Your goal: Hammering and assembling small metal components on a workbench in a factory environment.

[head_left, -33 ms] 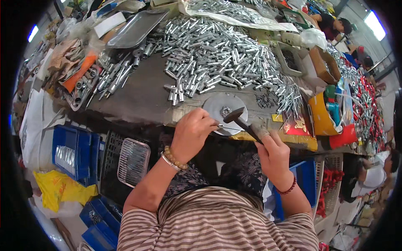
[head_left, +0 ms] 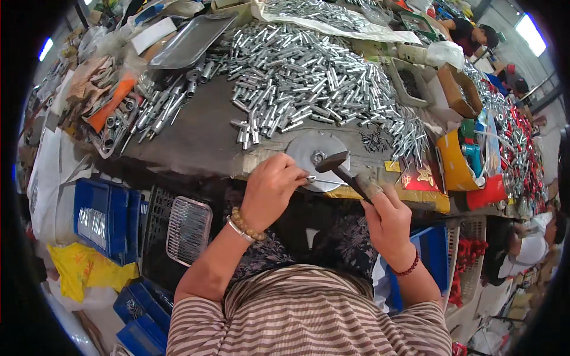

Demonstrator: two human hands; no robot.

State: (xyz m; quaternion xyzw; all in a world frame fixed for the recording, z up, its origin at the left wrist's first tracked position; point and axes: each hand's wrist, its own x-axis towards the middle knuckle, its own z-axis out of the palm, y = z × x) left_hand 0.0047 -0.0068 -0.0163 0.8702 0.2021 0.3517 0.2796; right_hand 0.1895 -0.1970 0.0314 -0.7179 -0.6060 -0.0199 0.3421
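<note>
My right hand [head_left: 389,224] is closed round the dark handle of a hammer [head_left: 333,161], whose head hangs over a round grey metal plate [head_left: 301,145] at the bench edge. My left hand [head_left: 275,181] pinches a thin silver metal rod [head_left: 321,180] at the plate's near side; the rod reaches from the fingertips toward the right, under the hammer. A small ring-shaped metal piece [head_left: 319,156] sits at the middle of the plate. Behind the plate spreads a large heap of silver metal tubes [head_left: 309,74]. Small dark pins [head_left: 374,141] lie to its right.
A metal tray [head_left: 193,41] and hand tools [head_left: 157,113] lie at the left. On the right stand a box of dark parts [head_left: 409,83], a cardboard box [head_left: 460,92] and a yellow container [head_left: 457,160]. Blue bins [head_left: 101,216] flank my lap. Another person [head_left: 475,35] is at the far right.
</note>
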